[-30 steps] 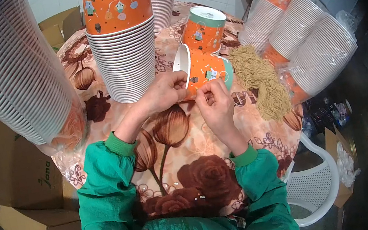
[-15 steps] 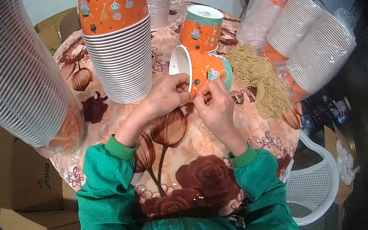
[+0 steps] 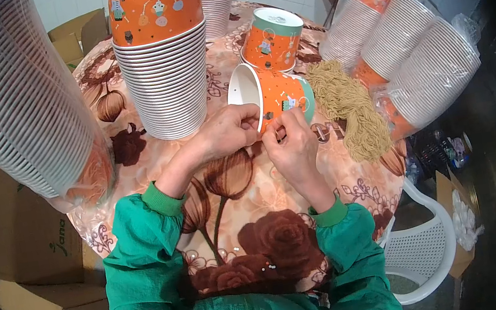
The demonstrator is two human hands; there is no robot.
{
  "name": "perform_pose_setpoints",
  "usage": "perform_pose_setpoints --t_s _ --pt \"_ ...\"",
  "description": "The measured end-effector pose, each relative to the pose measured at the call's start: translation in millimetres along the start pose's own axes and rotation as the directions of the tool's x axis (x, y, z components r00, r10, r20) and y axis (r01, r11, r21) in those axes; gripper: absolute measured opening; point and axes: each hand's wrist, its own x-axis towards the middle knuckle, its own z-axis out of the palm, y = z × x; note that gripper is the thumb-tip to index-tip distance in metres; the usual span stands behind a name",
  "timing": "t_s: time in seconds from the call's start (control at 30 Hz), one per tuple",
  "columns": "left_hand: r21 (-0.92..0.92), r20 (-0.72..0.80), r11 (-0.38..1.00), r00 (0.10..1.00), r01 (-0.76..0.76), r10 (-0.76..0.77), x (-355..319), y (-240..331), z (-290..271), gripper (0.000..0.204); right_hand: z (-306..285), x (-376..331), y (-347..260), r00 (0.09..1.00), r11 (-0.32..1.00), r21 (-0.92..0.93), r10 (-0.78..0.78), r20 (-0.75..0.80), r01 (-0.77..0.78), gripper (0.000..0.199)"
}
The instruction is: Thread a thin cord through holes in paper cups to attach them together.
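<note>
I'm looking down on a round counter (image 3: 133, 156) covered in a peach cloth printed with brown flowers and onions. My left hand (image 3: 229, 133) and right hand (image 3: 291, 142) meet at its middle, both pinching the lower edge of an orange paper cup (image 3: 274, 96) that lies on its side, white mouth facing left, teal base to the right. Each grip is closed on the cup's wall; whatever small thing sits between the fingertips is too fine to make out.

Just behind it a second orange cup (image 3: 272, 39) stands upside down. A tall stack of nested cups (image 3: 163, 58) rises left of centre, another sleeve of cups (image 3: 22, 105) leans in at the far left, and bagged sleeves (image 3: 413, 59) lie at the right edge. A heap of tan string (image 3: 350, 107) rests between those bags and the held cup.

Off the counter, cardboard boxes (image 3: 25, 252) sit at the left, a white plastic chair (image 3: 426, 250) at lower right, and pale tiled wall beyond.
</note>
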Motion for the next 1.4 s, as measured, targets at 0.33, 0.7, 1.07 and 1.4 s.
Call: perform_pose_setpoints --t_s 0.33,0.7,1.07,1.4 --pt "0.032 0.049 0.999 0.999 -0.023 0.022 1.8 -7.3 -4.6 0.01 -3.5 -2.4 -0.6 0.999 0.999 -0.045 -0.029 0.013 0.03 0.012" --pt "0.104 0.035 0.993 0.998 -0.053 0.05 2.7 -17.1 0.5 0.018 -17.4 -3.0 8.9 0.977 0.99 0.052 0.121 0.174 -0.132 0.014" --pt "0.06 0.076 0.995 0.994 -0.08 0.076 -1.4 -13.8 5.1 0.016 -11.1 -14.5 28.6 0.857 0.755 0.422 0.37 0.358 -0.502 0.013" --pt "0.115 0.061 0.986 0.991 -0.122 0.116 1.5 -14.2 9.3 0.014 -10.6 -15.2 31.3 0.834 0.64 0.538 0.378 0.401 -0.549 0.009"
